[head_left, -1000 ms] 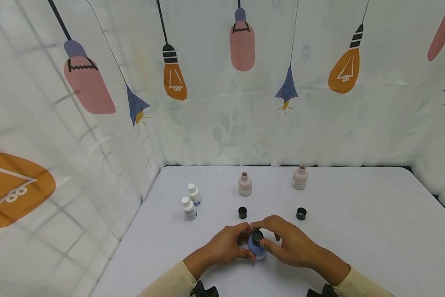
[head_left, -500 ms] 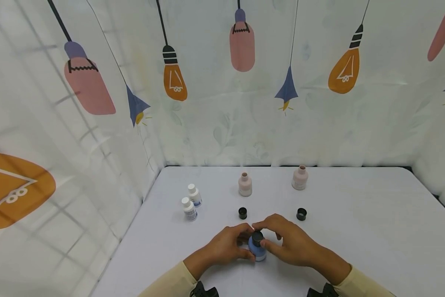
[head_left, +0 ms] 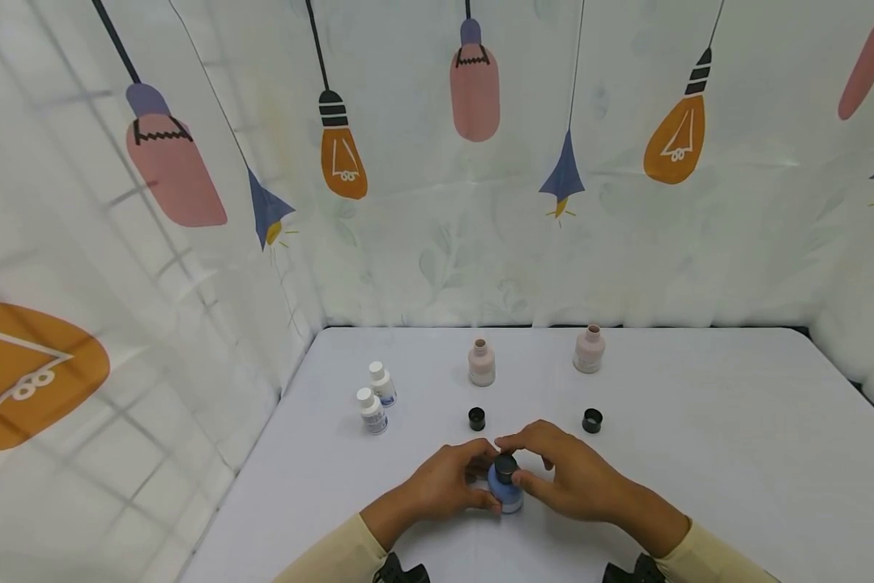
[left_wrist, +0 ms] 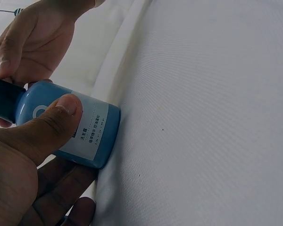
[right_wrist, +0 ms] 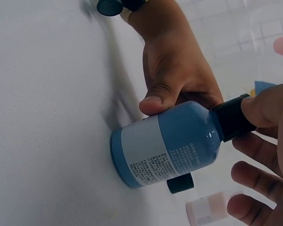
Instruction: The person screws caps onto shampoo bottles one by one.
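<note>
A small blue bottle (head_left: 505, 495) with a white label and a black cap (head_left: 505, 465) stands upright on the white table near its front. My left hand (head_left: 447, 483) grips the bottle's body, thumb across the label in the left wrist view, where the blue bottle (left_wrist: 85, 122) fills much of the left side. My right hand (head_left: 571, 476) pinches the black cap (right_wrist: 233, 117) between thumb and forefinger; its other fingers (right_wrist: 259, 181) are spread away from the bottle in the right wrist view. The cap sits on the bottle's neck.
Two uncapped pinkish bottles, one at the middle (head_left: 481, 364) and one further right (head_left: 589, 351), stand at the back. In front of them lie two black caps, a left one (head_left: 476, 419) and a right one (head_left: 592, 420). Two small white bottles (head_left: 373, 411) stand at the left.
</note>
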Motion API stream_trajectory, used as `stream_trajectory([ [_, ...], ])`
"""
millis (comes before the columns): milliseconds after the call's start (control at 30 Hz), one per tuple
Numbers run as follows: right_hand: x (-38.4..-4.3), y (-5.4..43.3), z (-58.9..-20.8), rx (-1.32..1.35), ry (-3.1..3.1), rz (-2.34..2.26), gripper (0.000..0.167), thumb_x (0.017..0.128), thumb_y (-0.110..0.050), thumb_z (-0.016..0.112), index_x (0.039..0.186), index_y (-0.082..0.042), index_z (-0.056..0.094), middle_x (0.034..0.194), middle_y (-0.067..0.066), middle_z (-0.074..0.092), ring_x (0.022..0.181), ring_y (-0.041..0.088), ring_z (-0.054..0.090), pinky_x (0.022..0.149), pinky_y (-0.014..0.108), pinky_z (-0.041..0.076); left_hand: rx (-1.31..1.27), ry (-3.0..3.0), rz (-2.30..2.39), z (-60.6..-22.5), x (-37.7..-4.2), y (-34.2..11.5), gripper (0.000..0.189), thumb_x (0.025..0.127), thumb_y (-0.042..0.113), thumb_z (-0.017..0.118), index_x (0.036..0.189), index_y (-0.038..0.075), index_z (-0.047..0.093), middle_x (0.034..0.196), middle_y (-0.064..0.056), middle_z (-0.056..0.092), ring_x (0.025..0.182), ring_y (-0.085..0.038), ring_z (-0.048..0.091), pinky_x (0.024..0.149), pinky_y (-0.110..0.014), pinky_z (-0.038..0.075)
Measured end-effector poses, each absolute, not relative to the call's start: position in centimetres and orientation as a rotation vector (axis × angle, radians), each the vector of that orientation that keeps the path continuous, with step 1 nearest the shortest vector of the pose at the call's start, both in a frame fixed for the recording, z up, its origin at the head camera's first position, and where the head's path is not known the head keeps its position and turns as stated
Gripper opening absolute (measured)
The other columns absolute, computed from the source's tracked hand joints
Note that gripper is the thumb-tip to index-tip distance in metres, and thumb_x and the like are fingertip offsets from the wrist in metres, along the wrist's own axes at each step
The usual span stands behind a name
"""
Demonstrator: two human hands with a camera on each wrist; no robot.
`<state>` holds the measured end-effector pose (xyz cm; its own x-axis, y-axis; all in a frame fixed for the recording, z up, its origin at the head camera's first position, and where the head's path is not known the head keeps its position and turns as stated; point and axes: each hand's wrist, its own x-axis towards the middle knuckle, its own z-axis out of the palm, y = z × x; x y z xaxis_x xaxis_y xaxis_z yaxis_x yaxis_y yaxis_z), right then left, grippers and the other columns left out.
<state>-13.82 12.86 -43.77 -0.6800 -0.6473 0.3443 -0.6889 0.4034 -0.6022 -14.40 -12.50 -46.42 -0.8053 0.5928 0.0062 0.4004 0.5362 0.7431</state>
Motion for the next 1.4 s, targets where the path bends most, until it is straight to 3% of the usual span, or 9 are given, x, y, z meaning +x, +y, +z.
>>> stream_trajectory([
  [133, -13.84, 12.88, -43.78, 1.258, -2.561, 1.167, 0.033, 0.099, -0.023, 0.073, 0.131, -0.026, 0.066, 0.122, -0.015, 0.061, 0.099, 0.013, 0.059, 0.071, 0.025, 0.051, 0.829, 2.523, 1.135, -46.46, -14.4, -12.53, 0.05, 0.079, 0.034, 0.089, 0.119, 0.025, 0.06, 0.122, 0.012, 0.07, 0.111, -0.003, 0.064, 0.096, -0.028, 0.051],
  [333, -13.95, 12.86, -43.8, 1.218, -2.568, 1.164, 0.029, 0.098, -0.038, 0.071, 0.125, -0.028, 0.065, 0.116, -0.016, 0.061, 0.093, 0.013, 0.058, 0.07, 0.028, 0.051, 0.833, 2.514, 1.147, -46.46, -14.42, -12.56, 0.05, 0.079, 0.034, 0.089, 0.121, 0.026, 0.061, 0.12, 0.013, 0.07, 0.11, -0.002, 0.064, 0.096, -0.028, 0.051],
  [567, -13.85, 12.85, -43.73, 1.238, -2.569, 1.177, 0.034, 0.097, -0.026, 0.075, 0.13, -0.027, 0.066, 0.122, -0.017, 0.061, 0.096, 0.014, 0.059, 0.07, 0.026, 0.051, 0.827, 2.523, 1.137, -46.46, -14.43, -12.5, 0.05, 0.079, 0.033, 0.09, 0.119, 0.025, 0.061, 0.12, 0.013, 0.07, 0.11, -0.002, 0.064, 0.094, -0.027, 0.052],
  [800, -13.79, 12.79, -43.57, 1.197, -2.58, 1.2, 0.03, 0.097, -0.039, 0.072, 0.124, -0.027, 0.064, 0.117, -0.016, 0.061, 0.102, 0.015, 0.062, 0.076, 0.03, 0.052, 0.832, 2.504, 1.156, -46.43, -14.45, -12.54, 0.05, 0.079, 0.032, 0.09, 0.121, 0.026, 0.062, 0.119, 0.015, 0.07, 0.11, -0.001, 0.064, 0.096, -0.028, 0.051],
  [1000, -13.76, 12.84, -43.64, 1.2, -2.602, 1.222, 0.034, 0.096, -0.025, 0.076, 0.128, -0.029, 0.066, 0.121, -0.018, 0.06, 0.106, 0.015, 0.061, 0.078, 0.032, 0.054, 0.818, 2.523, 1.133, -46.26, -14.4, -12.45, 0.05, 0.079, 0.033, 0.09, 0.119, 0.024, 0.062, 0.119, 0.013, 0.07, 0.109, -0.002, 0.064, 0.094, -0.027, 0.052],
  [1200, -13.81, 12.78, -43.7, 1.184, -2.592, 1.184, 0.027, 0.097, -0.036, 0.074, 0.121, -0.033, 0.063, 0.115, -0.018, 0.06, 0.104, 0.015, 0.063, 0.077, 0.033, 0.053, 0.833, 2.505, 1.157, -46.24, -14.4, -12.47, 0.049, 0.08, 0.032, 0.09, 0.119, 0.025, 0.063, 0.118, 0.014, 0.07, 0.109, -0.001, 0.064, 0.094, -0.027, 0.052],
  [1400, -13.76, 12.84, -43.71, 1.22, -2.571, 1.187, 0.033, 0.096, -0.025, 0.076, 0.127, -0.026, 0.066, 0.12, -0.016, 0.061, 0.102, 0.014, 0.06, 0.074, 0.03, 0.053, 0.826, 2.51, 1.148, -46.26, -14.38, -12.42, 0.049, 0.079, 0.031, 0.09, 0.119, 0.024, 0.062, 0.119, 0.014, 0.07, 0.11, -0.002, 0.064, 0.094, -0.027, 0.052],
])
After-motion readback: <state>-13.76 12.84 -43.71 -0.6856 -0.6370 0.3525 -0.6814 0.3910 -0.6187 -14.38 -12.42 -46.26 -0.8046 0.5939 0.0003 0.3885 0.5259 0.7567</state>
